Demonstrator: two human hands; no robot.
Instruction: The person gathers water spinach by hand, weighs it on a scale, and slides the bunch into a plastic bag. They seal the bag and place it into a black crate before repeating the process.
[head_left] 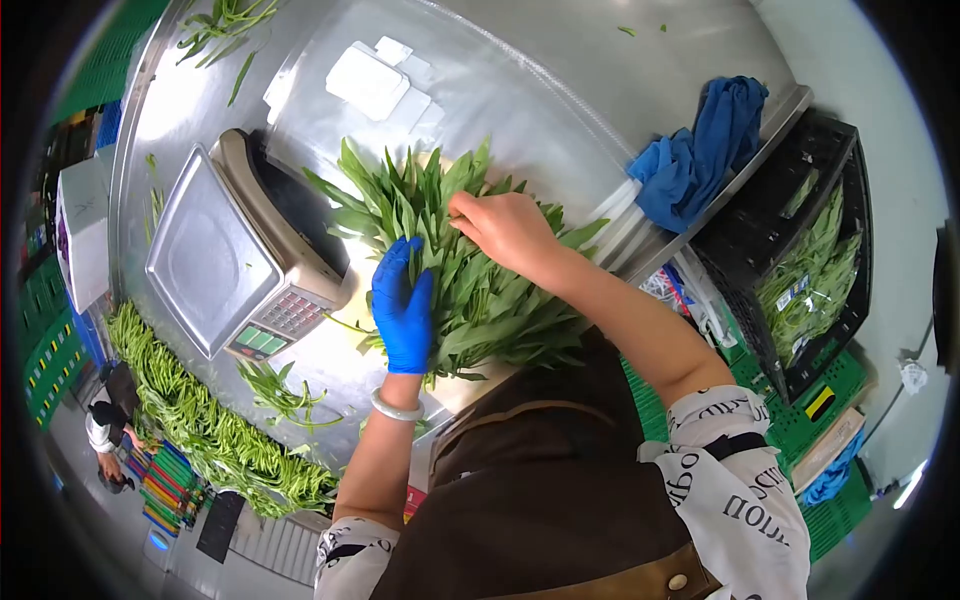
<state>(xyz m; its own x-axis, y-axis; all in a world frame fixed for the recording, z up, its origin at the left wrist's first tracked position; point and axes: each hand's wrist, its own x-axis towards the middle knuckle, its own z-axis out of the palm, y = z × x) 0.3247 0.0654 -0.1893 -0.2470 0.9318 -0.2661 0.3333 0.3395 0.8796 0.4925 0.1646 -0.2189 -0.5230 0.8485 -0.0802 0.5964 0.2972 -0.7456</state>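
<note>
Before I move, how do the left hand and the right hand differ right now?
Covering: the left hand wears a blue glove; the right hand is bare.
Wrist: the left hand has a pale bangle below it; the right hand shows none.
Pose: the left hand's thumb stands apart from its fingers; the right hand's fingers are curled in.
Shared: both are at the heap of leafy greens.

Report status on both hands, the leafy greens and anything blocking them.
Gloved left hand against leafy greens, thumb apart. Bare right hand curled over them, grip unclear. Greens heaped, leaves fanned. Scale alongside, not blocking either hand.
</note>
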